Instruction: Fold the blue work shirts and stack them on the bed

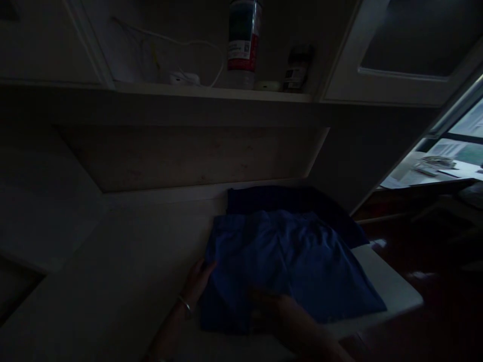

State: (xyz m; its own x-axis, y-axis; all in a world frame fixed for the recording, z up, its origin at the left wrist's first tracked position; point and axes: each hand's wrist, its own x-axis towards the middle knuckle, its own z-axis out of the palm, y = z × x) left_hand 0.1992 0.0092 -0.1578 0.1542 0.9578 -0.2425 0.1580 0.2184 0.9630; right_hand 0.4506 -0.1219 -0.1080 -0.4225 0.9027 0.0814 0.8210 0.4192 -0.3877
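Observation:
A pair of blue shorts (264,266) lies spread on the pale counter, its waistband towards the wall and its legs towards me. Beneath and behind it is a darker navy cloth (271,197), mostly covered. My left hand (197,280), with a bracelet at the wrist, is closed on the left edge of the shorts. My right hand (277,309) is over the near part of the shorts, by the hem between the legs. It is dark and smeared, so its fingers do not show clearly.
The pale counter (151,261) has a rounded right corner above a dark floor. Overhead, a shelf (169,92) holds a labelled bottle (241,45), a dark jar (297,73), a white case (184,78) and a white cable (169,39). A window (460,136) is at the right.

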